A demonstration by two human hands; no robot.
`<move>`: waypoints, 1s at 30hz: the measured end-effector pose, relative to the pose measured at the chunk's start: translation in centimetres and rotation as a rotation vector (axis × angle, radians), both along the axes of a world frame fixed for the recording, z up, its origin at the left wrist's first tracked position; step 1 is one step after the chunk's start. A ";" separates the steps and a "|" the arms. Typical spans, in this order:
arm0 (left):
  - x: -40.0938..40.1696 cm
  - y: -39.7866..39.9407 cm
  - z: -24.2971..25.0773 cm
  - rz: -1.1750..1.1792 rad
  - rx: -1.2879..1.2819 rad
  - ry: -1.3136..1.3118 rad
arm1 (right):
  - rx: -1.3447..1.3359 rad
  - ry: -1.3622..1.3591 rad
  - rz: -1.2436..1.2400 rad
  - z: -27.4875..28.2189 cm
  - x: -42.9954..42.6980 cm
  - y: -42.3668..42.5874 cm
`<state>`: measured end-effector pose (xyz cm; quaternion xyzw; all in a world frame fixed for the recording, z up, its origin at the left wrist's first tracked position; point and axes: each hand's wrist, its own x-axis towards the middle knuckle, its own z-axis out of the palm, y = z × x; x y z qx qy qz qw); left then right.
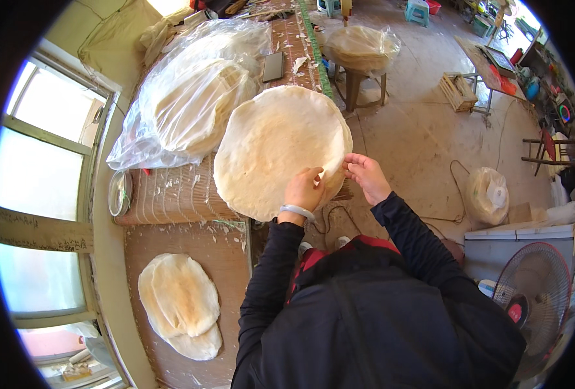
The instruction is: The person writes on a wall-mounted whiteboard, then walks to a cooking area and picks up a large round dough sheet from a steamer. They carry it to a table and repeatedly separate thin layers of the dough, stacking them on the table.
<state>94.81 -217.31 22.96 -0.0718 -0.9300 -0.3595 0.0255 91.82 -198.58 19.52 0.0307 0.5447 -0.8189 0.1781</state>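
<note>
A stack of large, round, pale flat sheets (273, 141), perhaps flatbread or dough, rests at the near right corner of a mat-covered table (171, 194). My left hand (306, 190), with a pale bangle on the wrist, is on the stack's near right part, thumb and fingertips pinching the edge of the top sheet. At the stack's right rim, my right hand (365, 176) has its fingertips against the edge; whether they grip it is unclear. Left of the stack, more sheets lie under clear plastic (195, 107). Several smaller sheets (180, 296) overlap on a lower brown board.
A dark flat rectangular object (273, 66) lies behind the stack. Beyond the table, a stool (358, 90) carries more sheets in plastic (363, 48). A wire coil (120, 193) sits at the table's left end. To the right stand a fan (533, 301) and a plastic-wrapped bundle (488, 195); cords cross the floor.
</note>
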 end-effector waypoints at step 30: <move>-3.2 -6.8 9.8 0.341 0.265 0.069 | -0.527 -0.832 0.176 1.7 -1.4 -7.2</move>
